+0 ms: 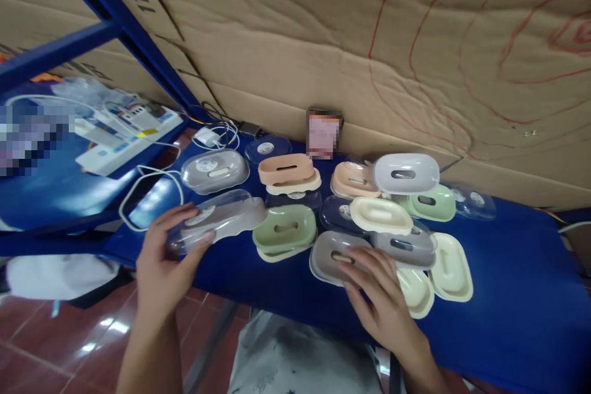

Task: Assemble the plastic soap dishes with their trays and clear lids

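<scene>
Your left hand (159,261) has hold of a clear lid (217,221) over the left part of the blue table (508,301), thumb along its near edge and fingers across the far side, the hand opened only as wide as the lid. A round sticker (200,216) shows on the lid, and a greyish part shows at its right end; you cannot tell whether that is a separate piece. Your right hand (381,289) is half curled, thumb apart from the fingers, with the fingertips over a grey dish (323,257) near the front edge; whether they pinch it or only rest there, you cannot tell. A pale bar shows in the dish's slot beside your fingertips. Between your hands, a green dish (263,235) sits on a cream one (277,255), and behind them an orange dish (270,172) rests on another cream piece. Just behind your right hand are a cream dish (381,215) and a second grey dish (418,257); to its right lie two cream trays (450,268), touching. Farther back, a white dish (406,166) overlaps a second orange dish (344,186). A lidded grey dish (215,178) stands behind your left hand, and a power strip (99,160) lies at far left.
</scene>
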Demonstrator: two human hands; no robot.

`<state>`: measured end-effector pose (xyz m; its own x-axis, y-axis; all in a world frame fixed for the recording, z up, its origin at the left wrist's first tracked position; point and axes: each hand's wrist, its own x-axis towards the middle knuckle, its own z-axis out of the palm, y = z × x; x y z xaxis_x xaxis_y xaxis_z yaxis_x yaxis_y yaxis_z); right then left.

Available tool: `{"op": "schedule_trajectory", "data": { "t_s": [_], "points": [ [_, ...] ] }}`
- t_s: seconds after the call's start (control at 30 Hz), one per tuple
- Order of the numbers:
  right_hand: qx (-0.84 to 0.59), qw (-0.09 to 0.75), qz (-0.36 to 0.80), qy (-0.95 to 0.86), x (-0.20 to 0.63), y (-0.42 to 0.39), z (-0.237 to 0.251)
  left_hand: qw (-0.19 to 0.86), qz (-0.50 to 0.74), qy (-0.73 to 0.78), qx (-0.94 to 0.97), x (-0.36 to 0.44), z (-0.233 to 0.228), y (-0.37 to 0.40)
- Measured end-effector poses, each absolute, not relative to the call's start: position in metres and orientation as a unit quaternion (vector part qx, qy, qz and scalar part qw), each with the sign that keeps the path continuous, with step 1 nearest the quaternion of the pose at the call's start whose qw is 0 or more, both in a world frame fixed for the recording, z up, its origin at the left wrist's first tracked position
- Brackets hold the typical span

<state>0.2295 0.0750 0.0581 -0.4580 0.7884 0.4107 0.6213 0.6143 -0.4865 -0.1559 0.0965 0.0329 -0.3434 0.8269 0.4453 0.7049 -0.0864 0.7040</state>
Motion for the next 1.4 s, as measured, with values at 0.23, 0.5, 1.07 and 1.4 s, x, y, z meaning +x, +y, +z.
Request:
{"op": "schedule_trajectory", "data": {
  "t_s": [0.23,0.5,1.07,1.4],
  "points": [
    [-0.417,0.37,0.143,-0.818,0.18,0.088,0.061,0.203,0.548,0.548,0.599,-0.064,0.064,0.089],
    [-0.512,0.388,0.158,-0.75,0.235,0.108,0.08,0.386,0.558,0.469,0.565,0.006,0.054,0.118],
    [-0.604,0.532,0.108,-0.583,0.264,0.118,0.03,0.19,0.44,0.536,0.695,0.02,0.051,0.155],
    [-0.631,0.417,0.02,-0.654,0.262,0.127,0.056,0.132,0.392,0.55,0.725,-0.005,0.05,0.118]
  ]
}}
